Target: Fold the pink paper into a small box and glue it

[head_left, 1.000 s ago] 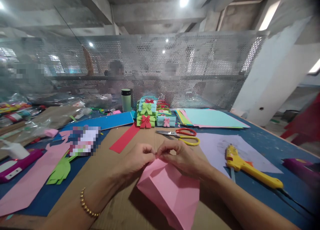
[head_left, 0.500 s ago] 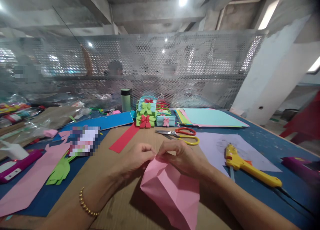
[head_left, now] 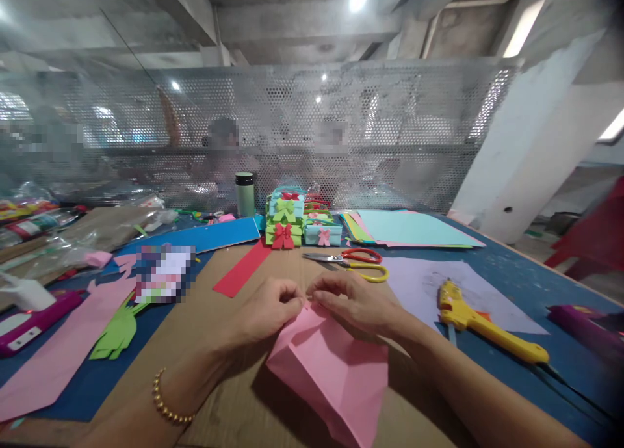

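A folded pink paper piece (head_left: 336, 376) stands over the brown cardboard, its top edge pinched between both hands. My left hand (head_left: 270, 308), with a gold bead bracelet on the wrist, grips the top left of that edge between thumb and fingers. Close beside it, my right hand (head_left: 353, 302) is closed on the same edge from the right. The two hands nearly touch at the fingertips. Just beyond them lie scissors (head_left: 355, 257) with red and yellow handles, and a red strip (head_left: 241, 269) of paper.
Small green and blue paper bags with bows (head_left: 284, 224) are stacked at the back centre. A green bottle (head_left: 245, 194) stands beside them. On the right are a yellow glue gun (head_left: 487, 334) and coloured sheets (head_left: 414, 228). Pink paper (head_left: 68, 344) and a purple tool (head_left: 39, 324) lie left.
The fingers of both hands have shifted slightly along the top edge. The pink paper has turned a little, with its left corner farther left and the fold more open to view.
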Demonstrator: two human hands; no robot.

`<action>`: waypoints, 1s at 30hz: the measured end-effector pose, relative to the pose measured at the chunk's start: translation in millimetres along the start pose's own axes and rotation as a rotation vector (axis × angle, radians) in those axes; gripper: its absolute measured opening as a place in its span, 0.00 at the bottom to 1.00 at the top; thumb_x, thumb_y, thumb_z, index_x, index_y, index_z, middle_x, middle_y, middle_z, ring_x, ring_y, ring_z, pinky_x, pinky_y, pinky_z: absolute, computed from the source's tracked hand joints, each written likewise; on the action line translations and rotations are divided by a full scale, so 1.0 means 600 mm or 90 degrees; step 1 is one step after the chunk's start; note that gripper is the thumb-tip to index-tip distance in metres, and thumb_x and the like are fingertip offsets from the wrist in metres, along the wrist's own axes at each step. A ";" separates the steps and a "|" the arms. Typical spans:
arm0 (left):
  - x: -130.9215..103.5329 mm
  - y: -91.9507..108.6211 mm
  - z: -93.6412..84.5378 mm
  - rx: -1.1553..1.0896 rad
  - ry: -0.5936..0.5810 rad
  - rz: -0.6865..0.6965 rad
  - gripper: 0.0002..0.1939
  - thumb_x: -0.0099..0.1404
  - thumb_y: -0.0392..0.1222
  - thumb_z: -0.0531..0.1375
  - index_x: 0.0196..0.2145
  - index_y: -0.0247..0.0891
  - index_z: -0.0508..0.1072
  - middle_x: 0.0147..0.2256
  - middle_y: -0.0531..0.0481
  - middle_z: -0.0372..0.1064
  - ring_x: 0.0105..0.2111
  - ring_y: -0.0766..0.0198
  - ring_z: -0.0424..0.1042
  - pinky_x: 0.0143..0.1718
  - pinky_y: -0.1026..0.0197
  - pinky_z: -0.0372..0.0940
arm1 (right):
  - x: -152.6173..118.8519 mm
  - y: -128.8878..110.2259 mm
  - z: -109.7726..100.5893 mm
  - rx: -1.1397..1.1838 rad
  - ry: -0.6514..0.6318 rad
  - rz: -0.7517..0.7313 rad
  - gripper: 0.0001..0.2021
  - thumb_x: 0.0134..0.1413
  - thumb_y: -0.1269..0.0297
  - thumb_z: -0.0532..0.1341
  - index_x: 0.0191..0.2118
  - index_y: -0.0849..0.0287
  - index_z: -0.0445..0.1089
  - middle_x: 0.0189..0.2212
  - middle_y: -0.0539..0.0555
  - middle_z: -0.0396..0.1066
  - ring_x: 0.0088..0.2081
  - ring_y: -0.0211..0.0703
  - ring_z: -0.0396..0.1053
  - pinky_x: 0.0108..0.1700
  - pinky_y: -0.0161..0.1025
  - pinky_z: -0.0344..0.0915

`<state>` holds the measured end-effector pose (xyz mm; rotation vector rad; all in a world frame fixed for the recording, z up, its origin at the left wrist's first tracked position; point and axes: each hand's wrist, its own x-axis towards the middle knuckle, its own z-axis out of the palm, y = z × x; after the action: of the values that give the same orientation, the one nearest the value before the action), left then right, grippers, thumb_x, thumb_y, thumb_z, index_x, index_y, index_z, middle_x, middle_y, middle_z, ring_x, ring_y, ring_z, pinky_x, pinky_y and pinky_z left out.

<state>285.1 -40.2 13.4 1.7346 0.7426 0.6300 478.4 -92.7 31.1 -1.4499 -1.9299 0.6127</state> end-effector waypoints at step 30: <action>-0.015 0.033 0.003 0.119 0.010 0.000 0.05 0.56 0.35 0.53 0.23 0.36 0.65 0.23 0.57 0.58 0.25 0.70 0.55 0.22 0.67 0.48 | -0.001 0.001 -0.009 -0.011 -0.077 0.027 0.15 0.62 0.61 0.53 0.26 0.61 0.66 0.22 0.47 0.64 0.26 0.33 0.58 0.27 0.32 0.52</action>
<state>283.8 -51.9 31.8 1.9017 0.8354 0.5899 482.9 -93.4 34.3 -1.4979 -2.0047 0.7197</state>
